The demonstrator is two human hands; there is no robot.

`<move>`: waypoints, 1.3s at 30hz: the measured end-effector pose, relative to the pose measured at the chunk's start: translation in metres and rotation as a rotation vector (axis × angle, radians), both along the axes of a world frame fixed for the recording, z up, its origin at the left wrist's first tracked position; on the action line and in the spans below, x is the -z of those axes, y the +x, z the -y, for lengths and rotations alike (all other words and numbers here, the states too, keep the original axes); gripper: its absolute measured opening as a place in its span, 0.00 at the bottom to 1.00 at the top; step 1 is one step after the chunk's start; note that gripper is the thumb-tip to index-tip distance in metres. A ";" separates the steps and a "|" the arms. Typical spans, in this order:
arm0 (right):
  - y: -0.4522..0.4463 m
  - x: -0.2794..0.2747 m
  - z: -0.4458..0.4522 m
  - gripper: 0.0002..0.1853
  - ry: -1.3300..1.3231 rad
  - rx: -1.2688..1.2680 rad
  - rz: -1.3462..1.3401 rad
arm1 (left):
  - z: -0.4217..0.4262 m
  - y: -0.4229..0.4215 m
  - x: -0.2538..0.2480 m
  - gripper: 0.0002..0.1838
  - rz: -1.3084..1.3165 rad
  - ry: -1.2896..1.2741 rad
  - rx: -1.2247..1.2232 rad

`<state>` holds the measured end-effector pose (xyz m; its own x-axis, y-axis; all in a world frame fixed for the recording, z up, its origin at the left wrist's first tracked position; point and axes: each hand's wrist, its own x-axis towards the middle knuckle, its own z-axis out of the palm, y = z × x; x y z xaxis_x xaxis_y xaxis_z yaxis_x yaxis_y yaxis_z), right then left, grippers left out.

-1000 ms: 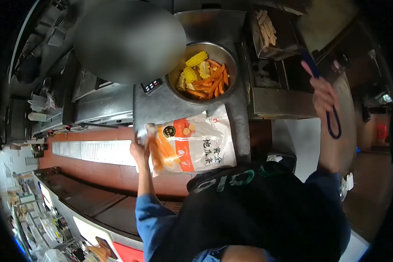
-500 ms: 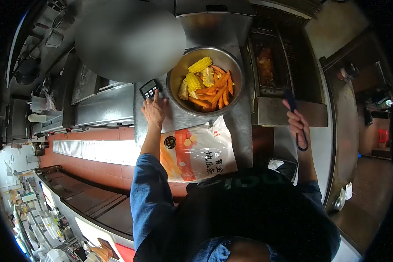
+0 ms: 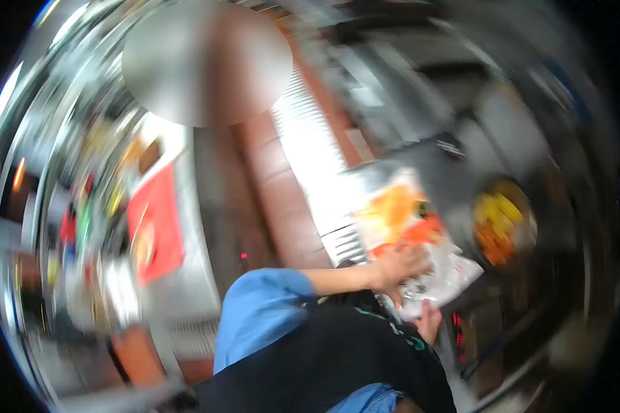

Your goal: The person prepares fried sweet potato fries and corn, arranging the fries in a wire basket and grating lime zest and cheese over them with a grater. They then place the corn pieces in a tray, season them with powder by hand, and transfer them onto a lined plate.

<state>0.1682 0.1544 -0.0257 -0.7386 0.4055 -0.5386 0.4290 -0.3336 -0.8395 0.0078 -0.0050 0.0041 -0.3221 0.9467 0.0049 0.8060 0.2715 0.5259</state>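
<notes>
My left hand [image 3: 401, 267] lies across the printed plastic bag [image 3: 393, 210], its fingers stretched over the film and its thumb pointing down. At the bag's near edge, my right hand [image 3: 428, 322] has hold of the plastic, though motion blur softens its fingers. White, orange and red printing covers the bag, which rests on the metal counter. Beyond it to the right sits a metal bowl [image 3: 530, 230] holding yellow corn pieces [image 3: 497, 210] and orange fries [image 3: 492, 246]. A small dark timer [image 3: 451, 146] is on the counter past the bag.
A red cutting board [image 3: 157, 224] lies on another counter to the left. Between the counters runs a red tiled floor [image 3: 272, 168] with a pale slatted strip [image 3: 306, 151]. Dark cooking equipment stands at the right. Much of the view is smeared.
My view has swung left, so the bowl and bag appear further right. My left hand has gone from the timer to the bag. My right hand has come in to the bag's edge.
</notes>
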 end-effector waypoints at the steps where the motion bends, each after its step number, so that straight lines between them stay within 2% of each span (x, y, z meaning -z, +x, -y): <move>1: -0.008 0.025 0.004 0.25 -0.018 0.132 -0.102 | 0.010 0.020 0.010 0.66 -0.058 -0.035 -0.060; 2: -0.020 0.012 0.005 0.24 -0.123 0.019 -0.004 | 0.017 0.038 0.031 0.66 -0.045 0.030 -0.155; 3: -0.030 0.013 0.012 0.22 -0.286 0.002 -0.098 | 0.021 0.052 0.042 0.66 -0.123 0.011 -0.242; 5: -0.035 -0.017 0.024 0.21 -0.069 -0.209 -0.140 | 0.021 0.076 0.072 0.57 -0.469 0.161 -0.451; 6: -0.042 -0.019 0.019 0.19 0.112 -0.412 -0.170 | 0.030 0.082 0.066 0.57 -0.486 0.152 -0.509; 7: -0.047 -0.021 0.011 0.18 0.300 -0.594 -0.204 | 0.032 0.089 0.055 0.47 -0.384 0.354 -0.652; 8: -0.046 -0.050 0.029 0.16 0.479 -0.650 -0.293 | 0.038 0.092 0.038 0.39 -0.288 0.568 -0.777; 9: -0.044 -0.076 0.051 0.16 0.483 -0.679 -0.323 | 0.052 0.097 0.019 0.39 -0.318 0.574 -0.804; 11: -0.031 -0.120 0.102 0.16 0.696 -1.001 -0.730 | 0.098 0.121 -0.029 0.21 -0.296 0.880 -1.038; 12: -0.024 -0.131 0.127 0.16 0.708 -1.106 -0.808 | 0.123 0.138 -0.045 0.11 -0.324 0.976 -1.109; 13: -0.013 -0.155 0.155 0.16 0.702 -1.147 -0.837 | 0.153 0.164 -0.051 0.09 -0.290 0.936 -1.192; 15: 0.013 -0.199 0.219 0.20 0.646 -1.879 -0.853 | 0.222 0.235 -0.051 0.08 -0.211 0.931 -1.406; 16: 0.029 -0.197 0.250 0.20 0.636 -1.914 -0.877 | 0.257 0.277 -0.043 0.08 -0.178 0.911 -1.575; 17: 0.050 -0.189 0.281 0.20 0.290 -1.937 -0.747 | 0.291 0.327 -0.037 0.08 -0.048 0.885 -1.741; 18: 0.073 -0.178 0.315 0.20 -0.046 -1.916 -0.597 | 0.320 0.376 -0.010 0.08 -0.050 0.867 -1.914; 19: 0.087 -0.156 0.350 0.19 -0.319 -1.899 -0.305 | 0.345 0.424 -0.005 0.09 -0.046 0.897 -2.063; 20: 0.101 -0.114 0.388 0.17 -0.429 -1.814 -0.119 | 0.360 0.467 0.003 0.11 -0.049 0.884 -2.239; 21: 0.128 -0.090 0.436 0.17 -0.312 -1.778 -0.113 | 0.374 0.505 0.003 0.13 0.011 0.782 -2.366; 22: 0.147 -0.031 0.464 0.23 -0.096 -2.040 -0.463 | 0.389 0.534 0.006 0.15 -0.184 0.747 -2.417; 23: 0.173 0.027 0.463 0.27 0.142 -2.328 -0.568 | 0.404 0.562 0.003 0.15 -0.237 0.679 -2.503; 24: 0.179 0.034 0.484 0.27 0.140 -2.337 -0.575 | 0.419 0.589 0.000 0.14 -0.297 0.607 -2.585; 25: 0.184 0.037 0.512 0.26 0.051 -2.456 -0.539 | 0.444 0.621 0.029 0.11 -0.551 0.612 -2.689; 27: 0.190 0.045 0.563 0.24 -0.136 -2.694 -0.431 | 0.486 0.664 -0.021 0.12 -0.376 1.128 -2.796; 29: 0.212 0.056 0.614 0.22 -0.371 -2.903 -0.280 | 0.536 0.710 -0.019 0.13 -0.438 1.484 -2.851; 30: 0.224 0.065 0.649 0.21 -0.496 -3.002 -0.212 | 0.561 0.729 -0.020 0.11 -0.418 1.304 -3.060; 31: 0.241 0.065 0.687 0.21 -0.511 -3.011 -0.218 | 0.588 0.748 -0.020 0.11 -0.437 1.294 -3.070; 33: 0.279 0.047 0.769 0.19 0.171 -2.877 0.244 | 0.649 0.786 -0.017 0.10 -0.722 1.462 -3.037; 34: 0.304 0.040 0.810 0.23 0.289 -2.899 0.127 | 0.682 0.807 -0.012 0.10 -0.732 1.444 -3.059; 35: 0.331 0.054 0.847 0.23 0.276 -2.987 0.149 | 0.713 0.826 -0.005 0.10 -0.816 1.505 -3.016; 36: 0.353 0.107 0.881 0.28 -0.377 -3.144 -0.675 | 0.740 0.846 -0.002 0.12 -0.888 1.564 -2.991; 37: 0.392 0.126 0.924 0.33 0.188 -3.385 -0.671 | 0.766 0.860 -0.002 0.13 -0.979 1.636 -2.961; 38: 0.434 0.086 0.966 0.36 0.389 -3.152 -1.279 | 0.797 0.875 -0.013 0.16 -0.892 1.607 -2.953; 39: 0.469 0.087 1.009 0.34 0.998 -3.240 -1.072 | 0.817 0.893 -0.025 0.20 -0.745 1.569 -2.969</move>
<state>0.6368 -0.8549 -0.1124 0.5806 -0.4937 -0.6475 -0.8138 -0.3768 -0.4424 0.9006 -0.8220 0.0294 0.6030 -0.7963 -0.0468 0.0505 -0.0204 0.9985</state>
